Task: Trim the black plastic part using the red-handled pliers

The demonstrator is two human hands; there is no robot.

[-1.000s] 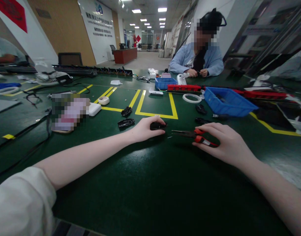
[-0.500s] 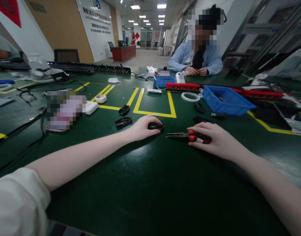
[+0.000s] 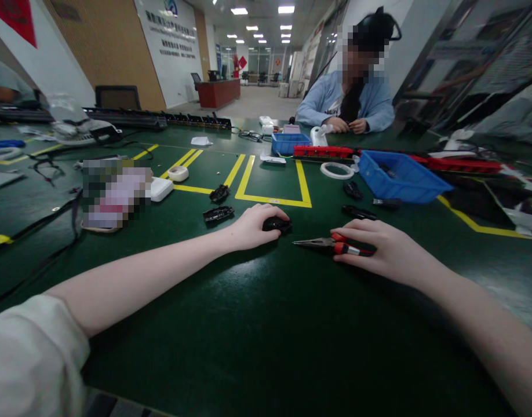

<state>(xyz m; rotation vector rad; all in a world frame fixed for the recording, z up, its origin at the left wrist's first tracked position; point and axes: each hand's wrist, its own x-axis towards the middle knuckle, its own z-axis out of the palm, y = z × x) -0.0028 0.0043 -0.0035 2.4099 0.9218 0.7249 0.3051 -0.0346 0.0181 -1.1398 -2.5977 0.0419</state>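
Pliers [image 3: 327,242] sit in the right hand [image 3: 383,246], its fingers wrapped about the red-and-black handles, the slim nose pointing toward the left hand [image 3: 255,227]. Probably stiff and fairly weighty, they should hold best by those grips. The left hand's thumb and fingers are clamped on a small black part [image 3: 275,224] at their tips; likely light, rigid plastic, rather slippery, perhaps fragile at thin edges, best pinched by its sides.
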